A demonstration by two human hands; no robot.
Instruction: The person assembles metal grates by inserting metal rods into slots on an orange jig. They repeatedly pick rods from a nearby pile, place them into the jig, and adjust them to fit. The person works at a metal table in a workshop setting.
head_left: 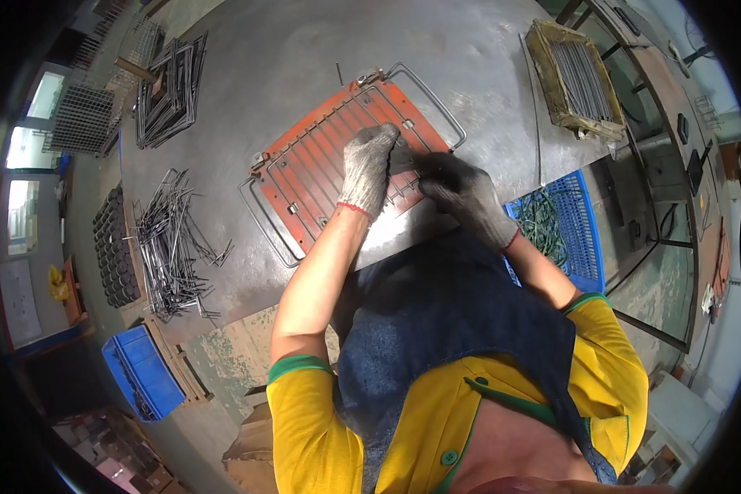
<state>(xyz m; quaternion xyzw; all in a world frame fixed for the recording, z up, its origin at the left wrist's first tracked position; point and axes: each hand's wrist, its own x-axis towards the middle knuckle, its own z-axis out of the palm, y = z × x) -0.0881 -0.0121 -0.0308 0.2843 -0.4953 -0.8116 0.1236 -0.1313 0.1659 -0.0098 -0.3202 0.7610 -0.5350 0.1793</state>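
Note:
A red jig plate (311,136) lies tilted on the metal table, with several thin parallel wire rods (305,169) across it. A bent wire loop (431,97) sticks out past its right end, and another wire loop (265,222) past its left end. My left hand (370,160), in a whitish knit glove, is closed over the middle of the plate. Close beside it, my right hand (469,198), in a darkly soiled glove, has its fingers curled at the plate's near right edge. A dark patch between the hands is unclear; whatever the fingers hold is hidden.
Loose bent wires (169,247) are heaped at the table's left edge, below stacked wire frames (171,90). A worn box of straight rods (580,78) sits at the far right. A blue basket (580,226) with green strips stands beside my right arm; a blue bin (142,372) is lower left.

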